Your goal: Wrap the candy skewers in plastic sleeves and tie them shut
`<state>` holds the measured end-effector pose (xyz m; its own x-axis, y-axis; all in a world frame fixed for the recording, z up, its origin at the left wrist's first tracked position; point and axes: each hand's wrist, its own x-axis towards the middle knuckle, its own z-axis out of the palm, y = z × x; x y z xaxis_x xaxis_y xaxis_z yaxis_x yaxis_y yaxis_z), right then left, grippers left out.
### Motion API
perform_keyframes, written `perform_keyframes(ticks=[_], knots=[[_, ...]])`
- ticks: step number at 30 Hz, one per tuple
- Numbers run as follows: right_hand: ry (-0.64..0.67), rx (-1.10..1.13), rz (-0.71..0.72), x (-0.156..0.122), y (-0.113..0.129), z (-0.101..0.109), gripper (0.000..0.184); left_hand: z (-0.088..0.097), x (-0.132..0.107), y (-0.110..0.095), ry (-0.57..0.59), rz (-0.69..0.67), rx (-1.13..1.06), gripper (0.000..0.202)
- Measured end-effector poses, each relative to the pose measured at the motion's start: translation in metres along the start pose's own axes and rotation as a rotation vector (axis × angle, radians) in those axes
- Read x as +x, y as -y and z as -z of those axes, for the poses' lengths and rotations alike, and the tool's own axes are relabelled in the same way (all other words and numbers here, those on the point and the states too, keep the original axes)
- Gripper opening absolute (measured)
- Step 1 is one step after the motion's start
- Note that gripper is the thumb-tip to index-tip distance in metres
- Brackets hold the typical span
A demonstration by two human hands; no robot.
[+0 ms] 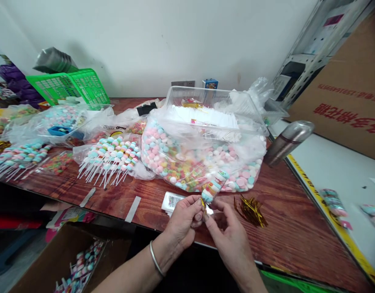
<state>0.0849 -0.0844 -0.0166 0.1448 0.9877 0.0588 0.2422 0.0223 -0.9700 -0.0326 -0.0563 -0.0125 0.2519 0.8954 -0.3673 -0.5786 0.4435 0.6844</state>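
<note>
A marshmallow skewer (214,186) in a clear printed wrapper stands tilted above my two hands at the table's front edge. My left hand (185,217) is closed round its lower end, thumb and forefinger pinched at the gathered wrapper. A gold twist tie (203,202) shows at that neck. With thumb and fingers pinched, my right hand (228,232) holds the tie from the other side. The stick's lower part is hidden by my fingers. Right of my hands lies a pile of gold twist ties (253,211); to the left is a stack of printed labels (171,202).
Behind my hands sits a big clear bag of marshmallows (157,150), with a clear plastic tub (251,122) of white sticks on it. Unwrapped marshmallow skewers (112,156) lie left. A steel flask (288,142) stands right. Below left, a cardboard box (44,264) holds wrapped skewers.
</note>
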Motion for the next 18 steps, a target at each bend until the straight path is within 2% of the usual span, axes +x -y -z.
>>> perform_keyframes(ticks=[3,6,9,11,13,16,18], knots=[[0.098,0.140,-0.094,-0.001,0.004,-0.004,0.040,0.000,0.001,0.002,-0.036,-0.009,0.047,0.037],[0.042,0.206,-0.130,0.000,0.005,-0.007,0.039,0.002,0.000,0.006,-0.049,-0.110,0.197,0.028],[-0.018,0.240,-0.154,0.001,0.001,-0.009,0.036,0.007,-0.003,0.007,-0.018,-0.431,0.659,0.017],[-0.049,0.276,-0.162,0.002,-0.003,-0.010,0.034,0.011,-0.005,0.007,0.045,-0.679,1.019,0.024],[-0.067,0.341,-0.170,0.003,-0.007,-0.012,0.030,0.015,-0.006,0.006,0.103,-0.826,1.265,0.031],[-0.073,0.497,-0.216,0.002,-0.012,-0.017,0.026,0.016,-0.006,0.006,0.092,-0.876,1.429,0.031],[-0.076,0.571,-0.250,0.001,-0.012,-0.020,0.025,0.014,-0.007,0.005,0.052,-0.860,1.436,0.028]])
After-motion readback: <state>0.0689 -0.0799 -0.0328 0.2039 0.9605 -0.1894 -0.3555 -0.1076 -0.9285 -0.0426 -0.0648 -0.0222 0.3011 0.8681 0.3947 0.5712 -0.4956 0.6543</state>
